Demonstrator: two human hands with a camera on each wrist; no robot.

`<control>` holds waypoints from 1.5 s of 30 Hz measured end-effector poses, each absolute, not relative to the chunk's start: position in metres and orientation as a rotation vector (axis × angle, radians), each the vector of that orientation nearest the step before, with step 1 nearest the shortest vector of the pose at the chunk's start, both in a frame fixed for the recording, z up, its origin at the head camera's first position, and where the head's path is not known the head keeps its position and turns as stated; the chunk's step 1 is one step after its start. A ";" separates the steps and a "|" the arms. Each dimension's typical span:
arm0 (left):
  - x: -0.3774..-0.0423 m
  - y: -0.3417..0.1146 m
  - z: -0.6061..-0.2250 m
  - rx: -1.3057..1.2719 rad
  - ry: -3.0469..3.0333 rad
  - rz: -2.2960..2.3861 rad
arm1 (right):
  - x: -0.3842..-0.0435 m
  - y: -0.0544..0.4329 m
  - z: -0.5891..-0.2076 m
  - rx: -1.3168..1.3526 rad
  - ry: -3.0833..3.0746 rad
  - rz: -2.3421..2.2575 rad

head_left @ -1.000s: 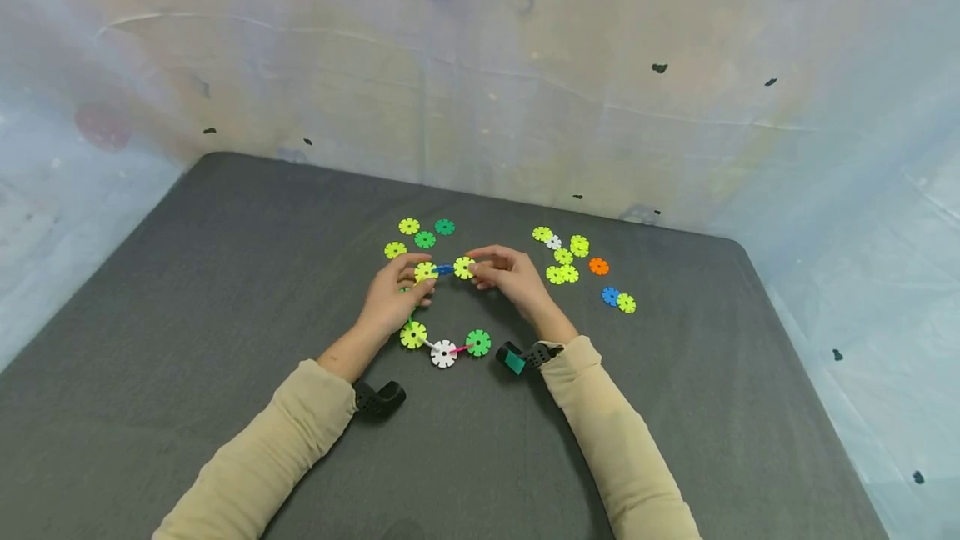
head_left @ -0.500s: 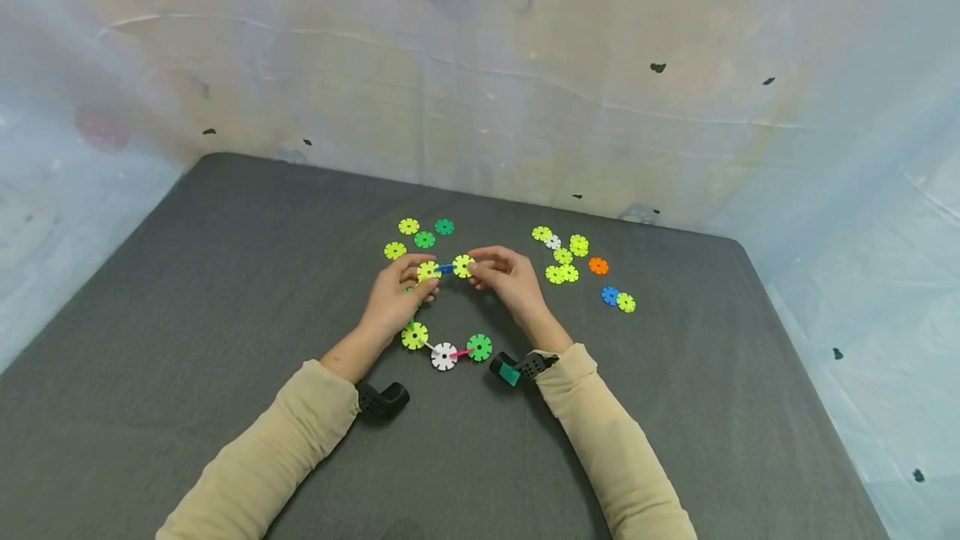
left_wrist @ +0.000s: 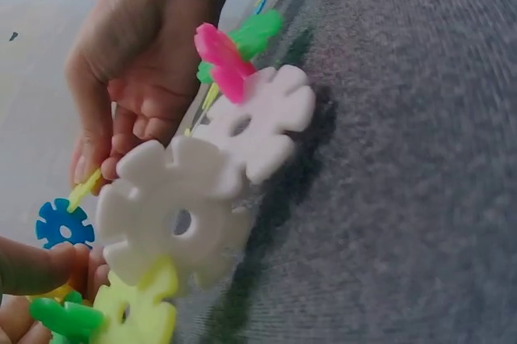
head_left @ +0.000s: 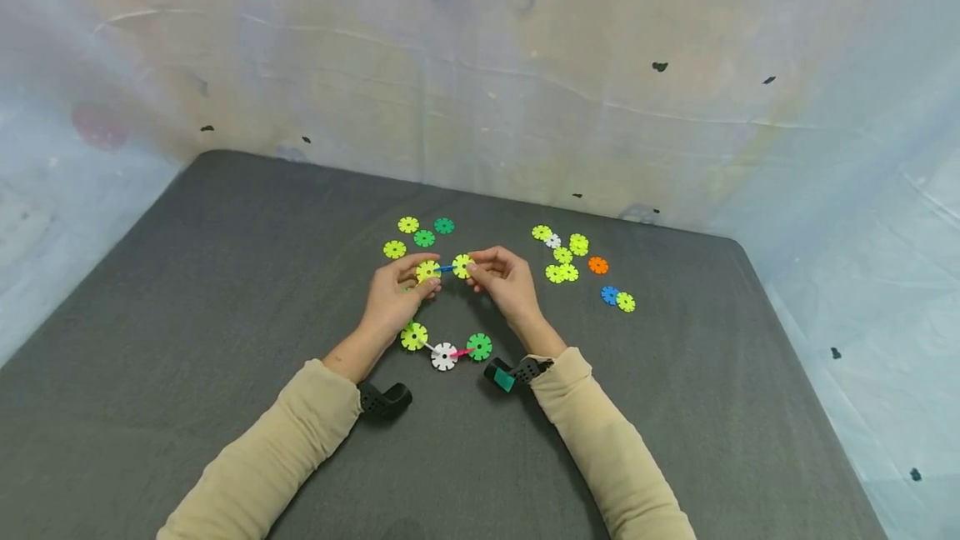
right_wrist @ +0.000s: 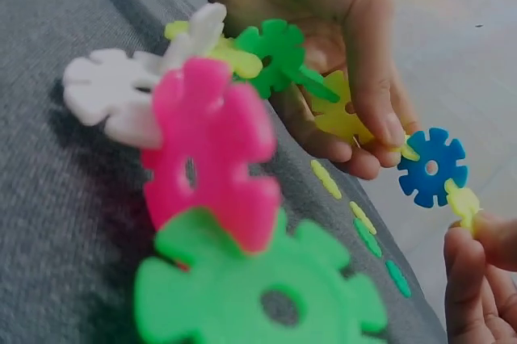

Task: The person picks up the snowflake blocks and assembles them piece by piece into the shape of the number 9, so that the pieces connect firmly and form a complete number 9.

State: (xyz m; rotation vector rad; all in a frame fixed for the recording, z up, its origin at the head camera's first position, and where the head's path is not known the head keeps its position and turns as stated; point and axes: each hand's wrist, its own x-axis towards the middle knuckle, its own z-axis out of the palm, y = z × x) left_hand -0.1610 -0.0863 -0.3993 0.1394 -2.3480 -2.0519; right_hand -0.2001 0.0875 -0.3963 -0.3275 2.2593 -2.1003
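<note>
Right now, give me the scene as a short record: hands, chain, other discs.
Left hand: pinches a yellow disc
Right hand: pinches another yellow disc
Between them: blue disc, meeting both yellow discs
Chain's near end: green disc, then pink disc, then white disc
Beyond left hand: two yellow, two green discs
Right of right hand: mostly yellow discs, one orange disc, one blue, one white
Surface: grey cloth

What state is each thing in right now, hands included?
Left hand: pinching a yellow disc
Right hand: pinching another yellow disc
Blue disc between them: touching both, slotting depth unclear
Chain: curved, not closed into a ring
Pink disc: slotted into white disc and green disc
Orange disc: flat on table, loose
Dark green disc: flat, loose
</note>
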 end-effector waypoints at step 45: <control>-0.161 -0.129 -0.389 0.169 -2.521 -1.715 | -0.248 0.054 -0.395 -0.207 2.374 -1.652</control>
